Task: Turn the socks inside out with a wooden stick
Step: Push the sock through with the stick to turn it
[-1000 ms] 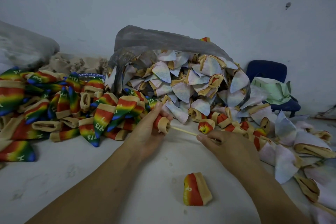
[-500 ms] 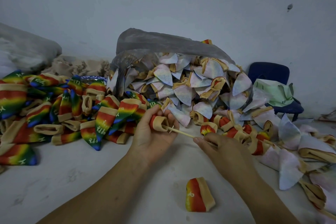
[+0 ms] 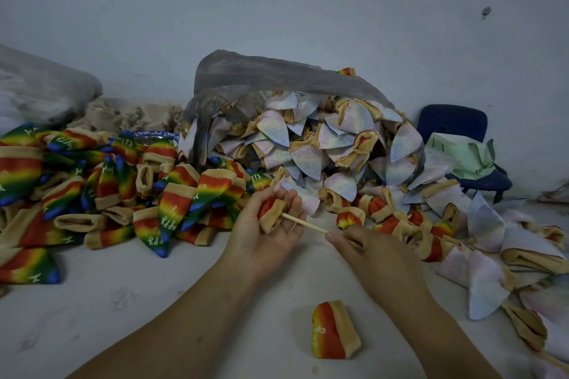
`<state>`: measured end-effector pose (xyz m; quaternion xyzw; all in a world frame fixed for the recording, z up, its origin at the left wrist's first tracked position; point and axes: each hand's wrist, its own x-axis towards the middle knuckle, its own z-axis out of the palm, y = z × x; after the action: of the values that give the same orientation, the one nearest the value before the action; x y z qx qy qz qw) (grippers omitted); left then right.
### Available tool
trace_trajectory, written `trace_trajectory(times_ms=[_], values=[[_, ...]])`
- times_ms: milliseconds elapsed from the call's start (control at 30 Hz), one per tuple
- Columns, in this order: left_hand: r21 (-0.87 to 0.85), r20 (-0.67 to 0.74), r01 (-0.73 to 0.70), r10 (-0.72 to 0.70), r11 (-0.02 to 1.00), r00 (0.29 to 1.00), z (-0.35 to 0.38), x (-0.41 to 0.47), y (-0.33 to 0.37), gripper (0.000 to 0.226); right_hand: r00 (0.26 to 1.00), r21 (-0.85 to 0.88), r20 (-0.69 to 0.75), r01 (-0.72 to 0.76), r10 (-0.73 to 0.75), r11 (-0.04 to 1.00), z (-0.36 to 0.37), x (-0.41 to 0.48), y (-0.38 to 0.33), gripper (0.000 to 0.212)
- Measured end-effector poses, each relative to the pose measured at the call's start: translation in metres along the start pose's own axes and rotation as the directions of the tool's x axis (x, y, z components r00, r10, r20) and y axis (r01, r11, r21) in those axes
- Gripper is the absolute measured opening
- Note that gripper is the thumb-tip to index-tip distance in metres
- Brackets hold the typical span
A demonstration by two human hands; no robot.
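My left hand [image 3: 265, 240] is curled around a small sock [image 3: 271, 213] with a red body and a tan cuff, bunched up in the palm. A thin wooden stick [image 3: 303, 224] runs from the sock's cuff down-right into my right hand [image 3: 366, 248], which pinches its other end. The stick's tip is hidden inside the sock. Another red and tan sock [image 3: 334, 331] lies loose on the white surface in front of me.
A pile of rainbow socks [image 3: 101, 188] covers the left. Pale inside-out socks [image 3: 308, 148] spill from a grey plastic bag [image 3: 277, 74] at the centre and spread to the right. A blue chair [image 3: 455, 126] with green fabric stands by the wall.
My left hand has rolled palm-up with the sock, and the fingers have loosened. The stick stays in the cuff, and my right hand keeps its grip.
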<state>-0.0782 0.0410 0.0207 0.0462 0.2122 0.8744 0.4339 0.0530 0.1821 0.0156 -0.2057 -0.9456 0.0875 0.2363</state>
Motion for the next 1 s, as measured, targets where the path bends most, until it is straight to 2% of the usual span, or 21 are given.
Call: trace_trajectory(times_ms=[100, 233, 367, 467, 567, 633, 700, 767, 900, 1000], values=[[0.034, 0.012, -0.006, 0.006, 0.999, 1.000, 0.002, 0.000, 0.000, 0.020, 1.000, -0.008, 0.007, 0.027, -0.027, 1.000, 0.001, -0.001, -0.003, 0.049], [0.147, -0.031, -0.090, 0.095, 0.985, 0.995, 0.003, 0.004, -0.002, 0.036, 0.999, 0.033, 0.028, 0.015, -0.016, 0.999, -0.001, -0.002, -0.008, 0.053], [0.267, -0.079, -0.167, 0.194, 0.949, 0.978, 0.005, 0.009, -0.006, 0.043, 0.995, 0.045, 0.074, -0.073, 0.070, 0.996, 0.001, -0.003, -0.023, 0.053], [0.301, -0.097, -0.197, 0.236, 0.933, 0.967, 0.005, 0.012, -0.007, 0.040, 0.971, 0.163, 0.169, -0.195, 0.167, 0.967, 0.006, -0.004, -0.034, 0.055], [0.345, -0.157, -0.208, 0.274, 0.915, 0.949, 0.001, 0.016, -0.010, 0.040, 0.956, 0.211, 0.221, -0.238, 0.191, 0.948, 0.009, -0.003, -0.035, 0.054], [0.369, -0.175, -0.202, 0.282, 0.907, 0.943, -0.002, 0.017, -0.012, 0.050, 0.954, 0.214, 0.241, -0.231, 0.178, 0.949, 0.007, -0.002, -0.030, 0.052], [0.349, -0.158, -0.206, 0.274, 0.914, 0.949, -0.006, 0.017, -0.013, 0.052, 0.963, 0.181, 0.219, -0.199, 0.158, 0.963, 0.003, -0.001, -0.023, 0.052], [0.312, -0.144, -0.221, 0.276, 0.924, 0.950, -0.007, 0.017, -0.012, 0.045, 0.978, 0.127, 0.165, -0.152, 0.130, 0.980, -0.002, -0.001, -0.018, 0.054], [0.197, -0.201, -0.266, 0.305, 0.944, 0.931, -0.008, 0.020, -0.008, 0.031, 0.984, 0.020, 0.145, -0.110, 0.106, 0.994, -0.007, -0.003, -0.015, 0.051], [0.208, -0.173, -0.222, 0.259, 0.953, 0.950, -0.006, 0.018, -0.008, 0.031, 0.986, 0.006, 0.144, -0.084, 0.082, 0.996, -0.007, -0.003, -0.018, 0.051]])
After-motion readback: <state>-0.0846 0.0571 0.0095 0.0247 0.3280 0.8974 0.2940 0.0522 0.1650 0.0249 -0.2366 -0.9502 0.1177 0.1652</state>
